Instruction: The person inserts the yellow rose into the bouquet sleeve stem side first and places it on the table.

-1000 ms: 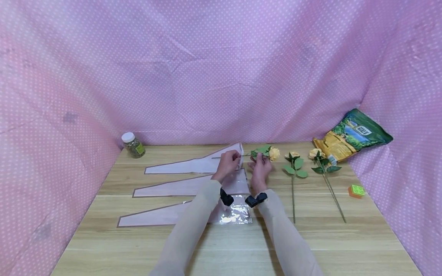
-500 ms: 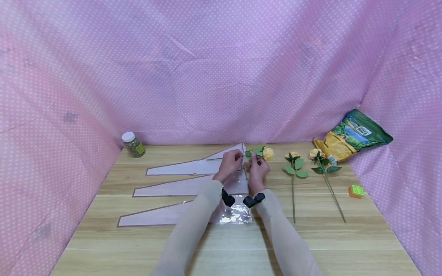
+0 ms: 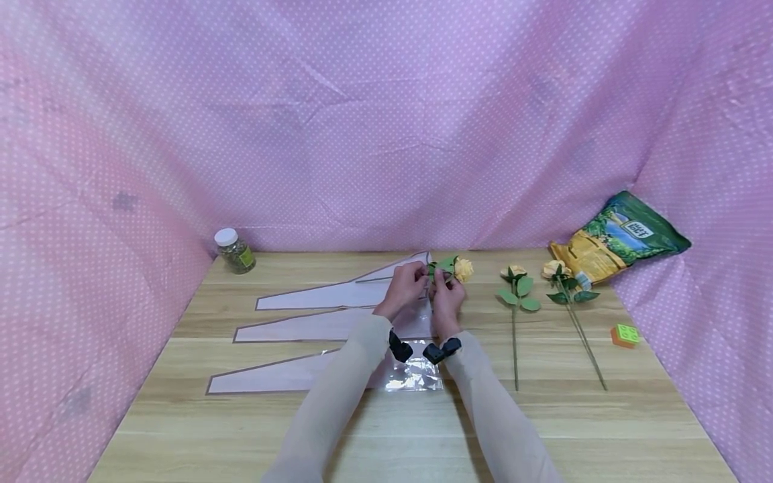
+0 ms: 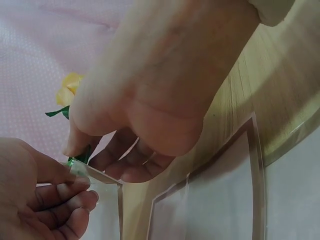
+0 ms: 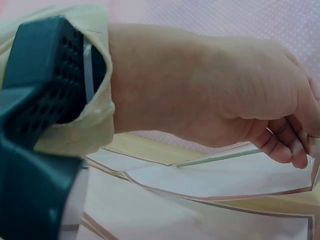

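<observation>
An artificial yellow rose [image 3: 464, 270] with green leaves lies across the top flower sleeve [image 3: 308, 296], its stem [image 3: 374, 279] reaching left inside the sleeve. My right hand [image 3: 448, 302] pinches the rose just below its bloom. At the sleeve's wide mouth my left hand [image 3: 404, 288] pinches the rim, fingers curled. In the left wrist view the left hand [image 4: 50, 195] holds the clear film beside the green leaves, and the right hand [image 4: 135, 120] hides part of the stem. The right wrist view shows the green stem [image 5: 220, 157] along the white sleeve.
Two more flower sleeves, a middle one [image 3: 290, 332] and a near one [image 3: 260, 381], lie below. Two yellow roses [image 3: 514, 322] [image 3: 576, 315] lie to the right, near a green and yellow bag [image 3: 622, 235] and toy blocks [image 3: 625, 335]. A white-lidded jar [image 3: 234, 251] stands back left.
The rose has slid left, with its stem further along the top sleeve and its bloom closer to the mouth. My right hand has moved left with it; the left hand has barely shifted.
</observation>
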